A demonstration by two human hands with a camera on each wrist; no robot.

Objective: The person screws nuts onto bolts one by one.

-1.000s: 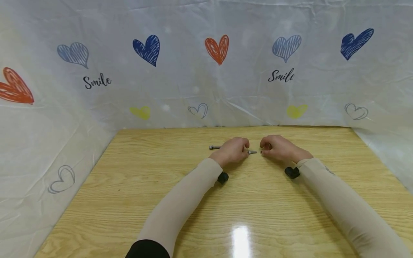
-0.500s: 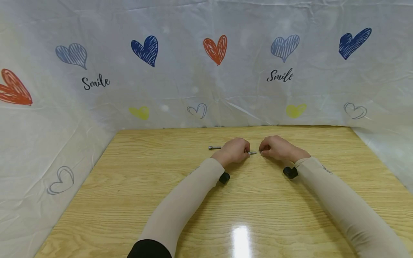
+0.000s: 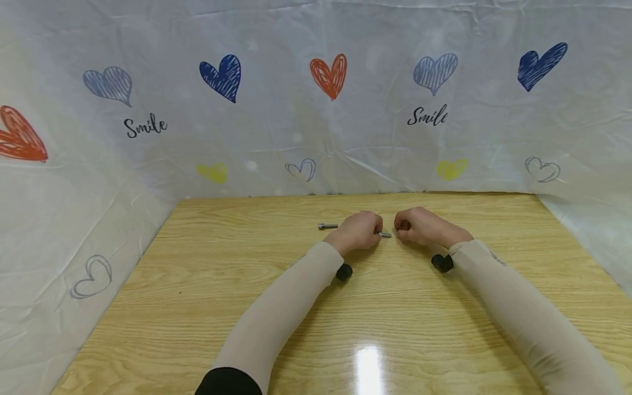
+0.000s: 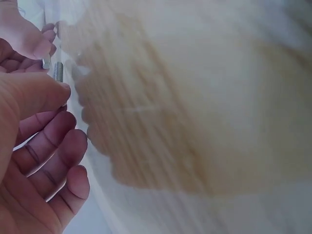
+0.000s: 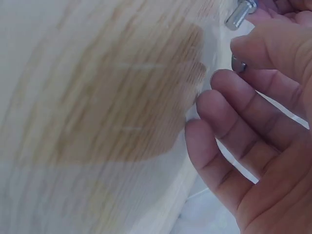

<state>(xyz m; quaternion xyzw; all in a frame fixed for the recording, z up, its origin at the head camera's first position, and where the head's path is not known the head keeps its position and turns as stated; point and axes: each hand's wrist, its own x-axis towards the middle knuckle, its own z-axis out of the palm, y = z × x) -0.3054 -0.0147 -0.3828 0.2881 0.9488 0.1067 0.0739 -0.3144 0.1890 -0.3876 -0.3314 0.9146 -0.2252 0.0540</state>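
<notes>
My left hand [image 3: 359, 229] pinches a silver bolt [image 3: 385, 235] between thumb and finger, its threaded end pointing right, towards the other hand. That thread of the bolt [image 4: 59, 71] shows clearly in the left wrist view. Facing it, my right hand [image 3: 423, 226] pinches a small shiny metal nut [image 5: 238, 64], mostly covered by the thumb and fingertip. A narrow gap separates the nut [image 4: 46, 62] from the bolt's end. The other fingers of the right hand [image 5: 263, 136] are loosely bent.
A second bolt [image 3: 328, 226], with a cylindrical head, lies on the wooden table [image 3: 247, 274] left of the left hand. Behind the table hangs a white cloth [image 3: 276, 126] printed with hearts. A black camera [image 3: 344, 272] sits under each wrist.
My right hand has shifted slightly left, narrowing the gap to the bolt. The left hand stays nearly in place with the bolt. The bolt on the table has not moved.
</notes>
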